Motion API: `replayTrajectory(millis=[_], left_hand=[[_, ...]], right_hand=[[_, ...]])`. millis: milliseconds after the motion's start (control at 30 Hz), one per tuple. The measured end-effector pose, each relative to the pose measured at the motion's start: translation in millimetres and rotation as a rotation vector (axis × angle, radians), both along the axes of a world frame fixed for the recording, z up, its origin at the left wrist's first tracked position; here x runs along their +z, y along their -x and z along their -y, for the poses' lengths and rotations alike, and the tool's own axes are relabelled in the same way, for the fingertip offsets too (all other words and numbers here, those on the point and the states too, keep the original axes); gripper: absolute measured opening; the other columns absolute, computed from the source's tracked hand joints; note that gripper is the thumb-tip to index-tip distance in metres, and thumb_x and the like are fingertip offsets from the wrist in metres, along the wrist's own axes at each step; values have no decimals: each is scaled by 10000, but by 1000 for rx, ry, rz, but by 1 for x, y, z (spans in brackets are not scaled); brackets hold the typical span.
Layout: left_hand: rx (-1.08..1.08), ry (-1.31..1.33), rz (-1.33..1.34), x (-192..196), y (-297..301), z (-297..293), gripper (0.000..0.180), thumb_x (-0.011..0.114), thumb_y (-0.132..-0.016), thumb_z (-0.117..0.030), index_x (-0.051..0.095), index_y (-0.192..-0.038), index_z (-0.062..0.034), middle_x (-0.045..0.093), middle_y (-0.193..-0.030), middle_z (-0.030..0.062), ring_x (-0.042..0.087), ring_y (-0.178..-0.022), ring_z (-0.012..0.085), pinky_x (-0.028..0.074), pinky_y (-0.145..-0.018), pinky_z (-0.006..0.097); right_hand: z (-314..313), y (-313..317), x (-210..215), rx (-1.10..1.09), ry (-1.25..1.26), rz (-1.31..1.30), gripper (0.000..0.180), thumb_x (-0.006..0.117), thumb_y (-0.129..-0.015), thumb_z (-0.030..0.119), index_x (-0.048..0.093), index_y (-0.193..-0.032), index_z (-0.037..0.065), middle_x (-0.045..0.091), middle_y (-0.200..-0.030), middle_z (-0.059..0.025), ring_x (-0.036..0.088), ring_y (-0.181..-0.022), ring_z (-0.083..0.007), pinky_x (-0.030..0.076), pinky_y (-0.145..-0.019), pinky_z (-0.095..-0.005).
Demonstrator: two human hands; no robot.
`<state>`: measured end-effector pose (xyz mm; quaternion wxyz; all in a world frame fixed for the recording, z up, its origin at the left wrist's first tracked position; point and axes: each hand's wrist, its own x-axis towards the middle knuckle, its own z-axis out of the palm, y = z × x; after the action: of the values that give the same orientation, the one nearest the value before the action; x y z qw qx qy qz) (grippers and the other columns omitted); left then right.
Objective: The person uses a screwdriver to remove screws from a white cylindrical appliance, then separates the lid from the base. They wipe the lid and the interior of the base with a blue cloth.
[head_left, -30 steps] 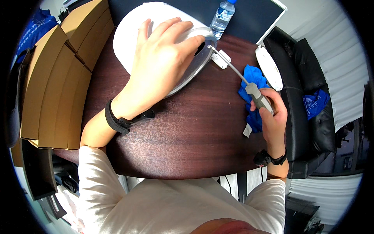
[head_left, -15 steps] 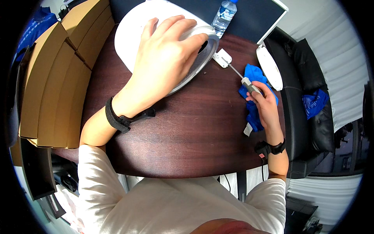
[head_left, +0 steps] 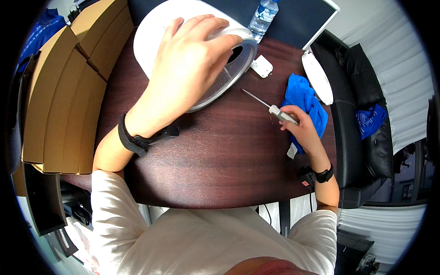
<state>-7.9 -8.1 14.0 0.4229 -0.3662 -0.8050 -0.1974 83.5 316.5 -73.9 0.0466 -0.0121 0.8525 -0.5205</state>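
Note:
My left hand [head_left: 195, 57] lies over a large white rounded appliance [head_left: 149, 39], its fingers bent across the top and its thumb at the clear rim beside a dark opening. The fingertips are partly hidden. In my right hand [head_left: 300, 126] is a screwdriver [head_left: 276, 111] with a grey handle, held in closed fingers. Its thin shaft points up and left, with the tip over the table, apart from the appliance. A small white plastic piece [head_left: 262, 66] rests beyond the tip, close to the appliance's rim. Next to my right hand lies a crumpled blue cloth [head_left: 300, 91].
A water bottle [head_left: 263, 20] with a blue cap stands at the back by a dark panel [head_left: 298, 20]. Long white curved part [head_left: 316, 78] lies at the table's right edge. Cardboard boxes [head_left: 64, 101] line the left side. A black sofa [head_left: 350, 137] is on the right.
My right hand has drawn the screwdriver away from the small white piece, toward me and left. The appliance has shifted slightly under my left hand.

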Motion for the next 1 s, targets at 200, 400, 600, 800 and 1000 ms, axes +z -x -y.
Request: replayTrajectory(millis=[200, 400, 600, 800, 1000], left_hand=[[-104, 45, 144, 11, 1, 15, 241, 711, -849, -63, 721, -1088, -86, 655, -1213, 114, 626, -1119, 316, 510, -941, 404], [-155, 45, 304, 29, -4, 28, 254, 738, -821, -40, 741, -1073, -72, 662, -1250, 108, 673, -1102, 300, 537, -943, 371], [-171, 52, 318, 25, -2, 29, 257, 739, -823, -38, 746, -1077, -77, 660, -1252, 109, 672, -1112, 291, 545, -931, 377], [-171, 7, 337, 21, -4, 30, 258, 734, -824, -31, 748, -1076, -82, 662, -1240, 111, 681, -1086, 296, 549, -922, 383], [-176, 37, 290, 23, -5, 26, 245, 728, -833, -43, 745, -1075, -76, 658, -1233, 119, 678, -1078, 312, 545, -915, 386]], right_hand=[[13, -15, 2, 198, -402, -112, 376, 620, -867, -26, 539, -1224, 58, 538, -1149, -124, 593, -1080, -291, 482, -917, -364], [29, -6, 28, 400, -665, -100, 233, 666, -889, 114, 571, -1098, 70, 583, -1056, -155, 603, -1009, -343, 494, -848, -412], [57, 80, 18, 427, -726, -272, 217, 675, -885, 242, 594, -973, 61, 638, -924, -156, 642, -906, -361, 519, -804, -452], [67, 161, -33, 541, -729, -646, 340, 723, -849, 274, 670, -1090, 40, 672, -1014, -214, 653, -966, -384, 541, -869, -463], [63, 178, -56, 583, -755, -699, 359, 709, -863, 277, 655, -1134, 48, 684, -1045, -215, 671, -962, -383, 553, -872, -476]])
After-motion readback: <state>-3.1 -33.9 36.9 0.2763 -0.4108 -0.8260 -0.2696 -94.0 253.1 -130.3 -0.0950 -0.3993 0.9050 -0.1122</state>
